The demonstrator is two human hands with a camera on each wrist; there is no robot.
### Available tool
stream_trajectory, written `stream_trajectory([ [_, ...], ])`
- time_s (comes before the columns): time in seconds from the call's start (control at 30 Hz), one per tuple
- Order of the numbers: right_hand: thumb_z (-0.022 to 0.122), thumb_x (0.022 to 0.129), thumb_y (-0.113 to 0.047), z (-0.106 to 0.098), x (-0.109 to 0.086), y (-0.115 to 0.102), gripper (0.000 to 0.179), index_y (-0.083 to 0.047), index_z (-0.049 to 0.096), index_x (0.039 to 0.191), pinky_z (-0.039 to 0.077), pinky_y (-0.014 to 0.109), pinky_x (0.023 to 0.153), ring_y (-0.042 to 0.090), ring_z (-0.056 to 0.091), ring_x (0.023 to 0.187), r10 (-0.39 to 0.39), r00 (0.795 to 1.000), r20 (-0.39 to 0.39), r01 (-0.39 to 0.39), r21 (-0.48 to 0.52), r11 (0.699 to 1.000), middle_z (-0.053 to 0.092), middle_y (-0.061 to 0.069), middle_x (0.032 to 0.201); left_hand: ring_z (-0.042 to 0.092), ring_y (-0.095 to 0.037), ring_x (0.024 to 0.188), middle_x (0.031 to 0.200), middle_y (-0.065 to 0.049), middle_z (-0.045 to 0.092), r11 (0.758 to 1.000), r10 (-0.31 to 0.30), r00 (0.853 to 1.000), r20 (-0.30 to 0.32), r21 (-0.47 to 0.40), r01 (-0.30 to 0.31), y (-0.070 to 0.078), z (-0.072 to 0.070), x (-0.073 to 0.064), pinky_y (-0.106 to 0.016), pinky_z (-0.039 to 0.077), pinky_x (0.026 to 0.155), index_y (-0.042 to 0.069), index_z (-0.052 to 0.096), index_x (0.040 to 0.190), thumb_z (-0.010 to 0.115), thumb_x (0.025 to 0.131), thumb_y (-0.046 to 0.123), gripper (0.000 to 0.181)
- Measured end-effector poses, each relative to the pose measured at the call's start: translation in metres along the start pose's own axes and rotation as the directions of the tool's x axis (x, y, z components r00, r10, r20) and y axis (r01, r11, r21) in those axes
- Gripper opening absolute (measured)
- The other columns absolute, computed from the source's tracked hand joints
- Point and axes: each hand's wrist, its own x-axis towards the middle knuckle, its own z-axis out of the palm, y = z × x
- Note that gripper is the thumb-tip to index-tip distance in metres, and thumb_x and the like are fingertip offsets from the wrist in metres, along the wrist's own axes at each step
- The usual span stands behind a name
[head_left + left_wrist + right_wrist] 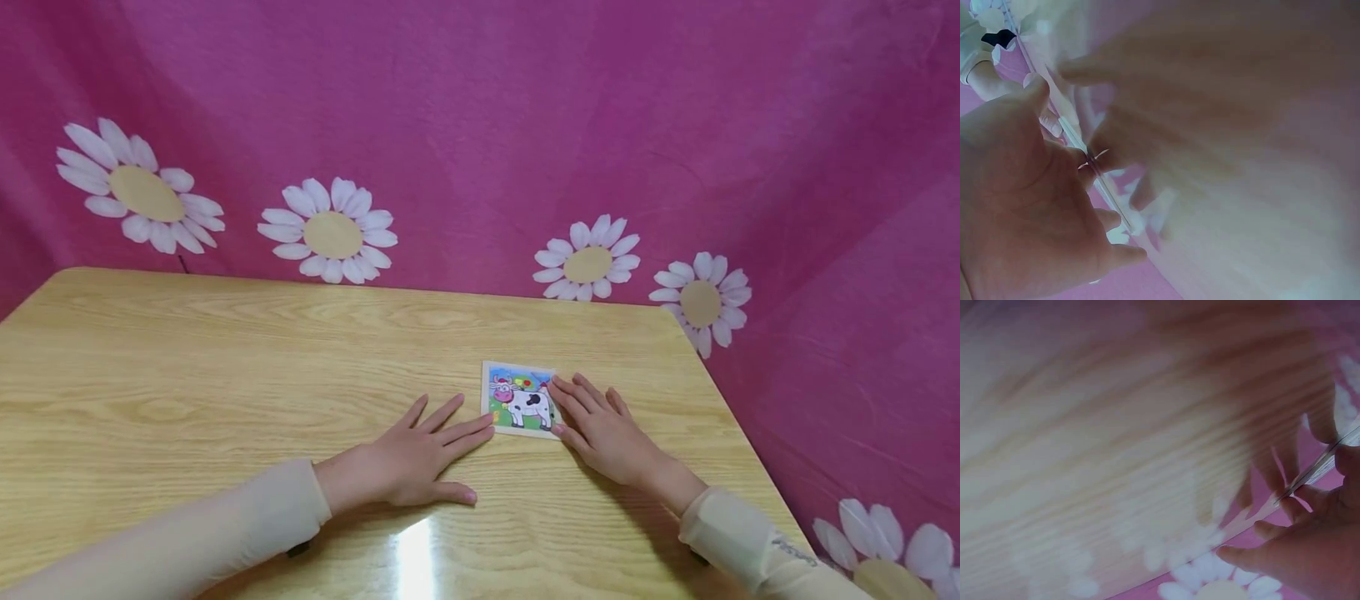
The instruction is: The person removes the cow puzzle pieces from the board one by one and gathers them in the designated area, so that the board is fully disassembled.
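Note:
A small square board [522, 402] with a cow picture and a pale border lies flat on the wooden table. My left hand [412, 460] is spread beside it, fingers straight and apart, two fingertips at its lower left corner. On the other side, my right hand [615, 437] has its fingers extended over the right edge, with the thumb at the lower right corner. Seen edge-on in the left wrist view, the board [1113, 203] is a thin pale strip beyond the left palm [1029, 200]. The right wrist view shows right-hand fingertips along the board's edge [1316, 465].
The glossy wood-grain table [225, 375] mirrors the hands in both wrist views and shows a bright light reflection near its front. A magenta curtain [465, 150] with large white daisies hangs behind the table and along its right side.

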Motion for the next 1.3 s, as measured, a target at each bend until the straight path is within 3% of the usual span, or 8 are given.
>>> stream_trajectory([
  [0.37,0.052,0.101,-0.039,0.005,0.007,-0.043,0.061,-0.011,0.037,0.152,0.015,0.067,0.110,0.032,0.019,0.147,-0.060,0.998,0.010,0.060,-0.005,0.998,0.032,0.005,0.158,0.007,-0.033,0.149,0.163,0.008,0.018,0.999,0.031,0.995,-0.098,-0.010,-0.032,-0.011,0.010,-0.053,-0.065,0.012,0.112,0.021,0.025,0.157,0.041,0.095,0.064,0.077],
  [0.6,0.049,0.101,-0.044,0.008,0.013,-0.064,0.063,-0.014,0.033,0.154,0.013,0.062,0.113,0.027,0.015,0.148,-0.054,0.996,0.072,0.055,-0.004,0.999,0.028,0.003,0.159,0.008,-0.034,0.148,0.162,0.008,0.019,0.998,0.044,0.984,-0.170,-0.039,-0.051,-0.020,0.020,-0.079,-0.068,0.013,0.109,0.022,0.025,0.157,0.040,0.096,0.063,0.075],
  [0.87,0.048,0.102,-0.044,0.008,0.016,-0.092,0.063,-0.014,0.030,0.155,0.014,0.062,0.113,0.026,0.014,0.148,-0.110,0.986,0.122,0.106,0.036,0.994,0.026,0.003,0.160,0.012,-0.032,0.148,0.162,0.009,0.020,0.997,0.033,0.976,-0.217,-0.063,-0.047,-0.025,0.030,-0.114,-0.064,0.014,0.107,0.026,0.025,0.157,0.042,0.097,0.059,0.070],
  [0.93,0.049,0.102,-0.041,0.008,0.016,-0.099,0.063,-0.013,0.031,0.155,0.016,0.062,0.112,0.028,0.015,0.148,-0.130,0.984,0.121,0.127,0.036,0.991,0.027,0.005,0.159,0.010,-0.030,0.149,0.162,0.009,0.020,0.997,0.035,0.974,-0.222,-0.056,-0.049,-0.026,0.032,-0.121,-0.060,0.008,0.110,0.026,0.023,0.157,0.042,0.098,0.058,0.070],
  [1.03,0.051,0.101,-0.040,0.007,0.017,-0.107,0.062,-0.011,0.033,0.154,0.020,0.063,0.111,0.029,0.016,0.148,-0.159,0.979,0.130,0.155,0.039,0.987,0.028,0.006,0.159,0.005,-0.025,0.149,0.162,0.006,0.021,0.997,0.074,0.963,-0.258,0.020,-0.072,-0.029,0.036,-0.131,-0.046,-0.010,0.115,0.024,0.023,0.158,0.045,0.098,0.056,0.071],
  [1.13,0.051,0.101,-0.041,0.007,0.018,-0.116,0.064,-0.013,0.031,0.155,0.021,0.062,0.111,0.027,0.013,0.149,-0.173,0.971,0.167,0.168,0.045,0.985,0.025,0.004,0.160,-0.001,-0.019,0.150,0.161,0.004,0.024,0.985,0.129,0.941,-0.313,0.153,-0.085,-0.034,0.042,-0.140,-0.029,-0.022,0.110,0.020,0.027,0.157,0.051,0.096,0.055,0.074],
  [1.2,0.050,0.101,-0.044,0.006,0.019,-0.122,0.065,-0.015,0.029,0.156,0.020,0.060,0.112,0.025,0.011,0.149,-0.181,0.964,0.193,0.175,0.049,0.983,0.023,0.001,0.161,-0.003,-0.017,0.149,0.159,0.004,0.028,0.971,0.156,0.923,-0.351,0.226,-0.078,-0.037,0.047,-0.147,-0.030,-0.022,0.111,0.018,0.030,0.155,0.054,0.094,0.056,0.077],
  [1.3,0.049,0.101,-0.046,0.005,0.021,-0.128,0.066,-0.017,0.027,0.156,0.020,0.059,0.113,0.023,0.010,0.149,-0.194,0.957,0.216,0.188,0.044,0.981,0.022,-0.001,0.162,-0.002,-0.017,0.149,0.158,0.005,0.030,0.963,0.153,0.914,-0.377,0.265,-0.052,-0.041,0.052,-0.156,-0.031,-0.021,0.112,0.018,0.032,0.155,0.056,0.092,0.058,0.078],
])
